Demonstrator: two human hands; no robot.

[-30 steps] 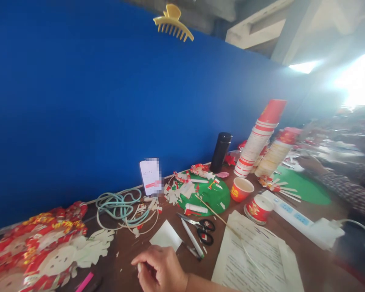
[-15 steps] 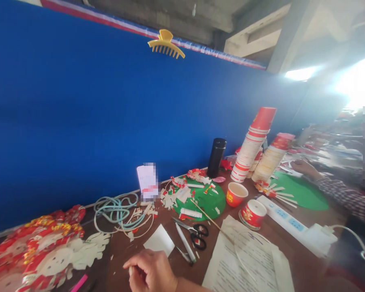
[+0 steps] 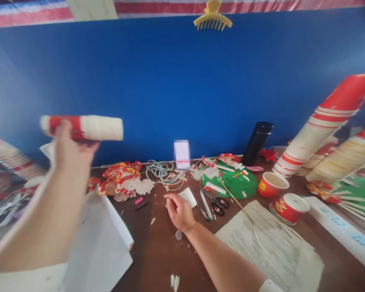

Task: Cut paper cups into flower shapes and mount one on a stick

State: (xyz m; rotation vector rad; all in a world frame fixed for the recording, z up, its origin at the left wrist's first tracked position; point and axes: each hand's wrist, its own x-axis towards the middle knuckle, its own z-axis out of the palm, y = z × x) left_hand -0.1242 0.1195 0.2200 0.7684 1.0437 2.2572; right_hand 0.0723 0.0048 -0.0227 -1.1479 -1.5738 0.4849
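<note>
My left hand [image 3: 69,140], raised at the left, grips a stack of nested red and white paper cups [image 3: 105,128]. The stack lies sideways in the air before the blue partition, its white end to the right. Over the brown table my right hand [image 3: 180,211] has its index finger pointing left and the others loosely bent, with nothing visible in them. A white piece of paper [image 3: 187,197] lies just behind it. To its right are a white pen [image 3: 206,205] and black-handled scissors [image 3: 219,206]. A small round grey object [image 3: 178,235] is below the wrist.
An open white box [image 3: 97,243] is beneath my left forearm. Red-and-white paper cutouts [image 3: 124,180] and a pale blue cord [image 3: 159,172] lie farther back. Tall cup stacks [image 3: 319,125], a black flask [image 3: 257,142], two red cups and a power strip [image 3: 340,223] occupy the right.
The view has swung left. My left hand has come into sight, holding the cup stack up. My right hand stays by the white paper, its index finger now straighter.
</note>
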